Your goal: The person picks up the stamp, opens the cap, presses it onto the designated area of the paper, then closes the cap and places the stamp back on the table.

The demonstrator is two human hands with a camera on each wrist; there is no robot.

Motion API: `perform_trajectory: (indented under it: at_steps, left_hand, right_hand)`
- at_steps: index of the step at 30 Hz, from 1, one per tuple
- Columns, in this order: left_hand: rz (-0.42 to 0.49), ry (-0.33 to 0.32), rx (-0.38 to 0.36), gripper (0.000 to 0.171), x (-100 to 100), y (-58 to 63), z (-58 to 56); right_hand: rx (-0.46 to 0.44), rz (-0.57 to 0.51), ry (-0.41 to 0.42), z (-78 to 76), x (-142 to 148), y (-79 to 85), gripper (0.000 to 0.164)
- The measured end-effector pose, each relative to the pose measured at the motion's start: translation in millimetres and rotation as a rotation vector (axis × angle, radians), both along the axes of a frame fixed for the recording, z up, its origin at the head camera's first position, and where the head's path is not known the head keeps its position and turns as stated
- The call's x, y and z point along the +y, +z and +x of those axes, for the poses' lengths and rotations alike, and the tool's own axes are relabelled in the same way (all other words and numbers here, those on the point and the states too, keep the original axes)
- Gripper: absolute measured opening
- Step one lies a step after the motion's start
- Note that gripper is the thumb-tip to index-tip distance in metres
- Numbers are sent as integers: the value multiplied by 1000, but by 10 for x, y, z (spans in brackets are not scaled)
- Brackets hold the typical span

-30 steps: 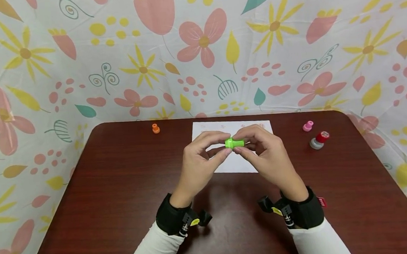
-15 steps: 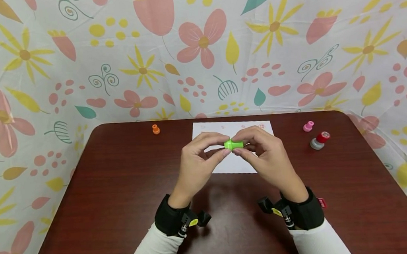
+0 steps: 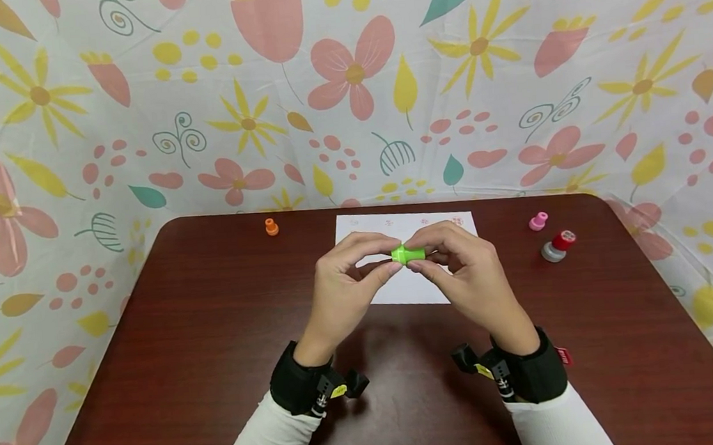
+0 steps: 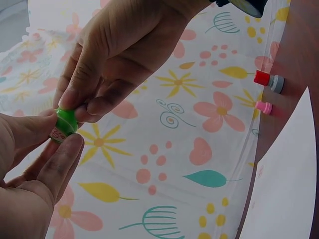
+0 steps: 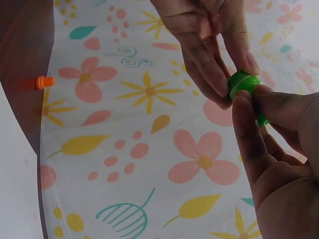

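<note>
A small green stamp [image 3: 408, 254] is held sideways between both hands over the paper. My left hand [image 3: 350, 286] pinches its wide end between thumb and fingers. The narrow handle end is pinched by my right hand [image 3: 466, 273]. In the left wrist view a reddish pattern shows on the wide end of the stamp [image 4: 65, 123]. From the right wrist, the green stamp [image 5: 244, 82] is partly covered by fingertips of both hands. Beneath the hands lies a white sheet of paper [image 3: 412, 288], with small red prints along its far edge.
An orange stamp [image 3: 272, 227] stands at the far left of the brown table [image 3: 214, 331]. On the right are a pink stamp [image 3: 539, 221] and a larger grey one with a red top [image 3: 558, 246]. A flowered cloth [image 3: 325, 141] hangs behind the table.
Both hands keep their hold on the green stamp and have shifted only very slightly to the left in view. The other things stay where they were.
</note>
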State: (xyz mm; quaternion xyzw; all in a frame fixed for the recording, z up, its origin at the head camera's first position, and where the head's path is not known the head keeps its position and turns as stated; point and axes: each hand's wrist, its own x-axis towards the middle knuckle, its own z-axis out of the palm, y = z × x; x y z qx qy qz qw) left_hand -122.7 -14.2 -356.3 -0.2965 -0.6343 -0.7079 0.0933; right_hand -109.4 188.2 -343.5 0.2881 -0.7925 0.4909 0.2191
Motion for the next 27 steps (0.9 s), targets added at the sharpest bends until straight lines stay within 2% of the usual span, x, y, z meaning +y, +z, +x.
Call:
perform_trajectory:
  at_steps: [11,21,27]
  left_hand:
    - [14,3,16,26,8,-6,2]
    - [33,-7,25,26,-5,-3,3]
    - [57,-23,7,28,-5,4,4]
  right_hand:
    - [31,-15,-4,6,0,0,36]
    - [17,-78,35,7,-17,-10,39]
    - [3,-87,11,9,-27,-9,38]
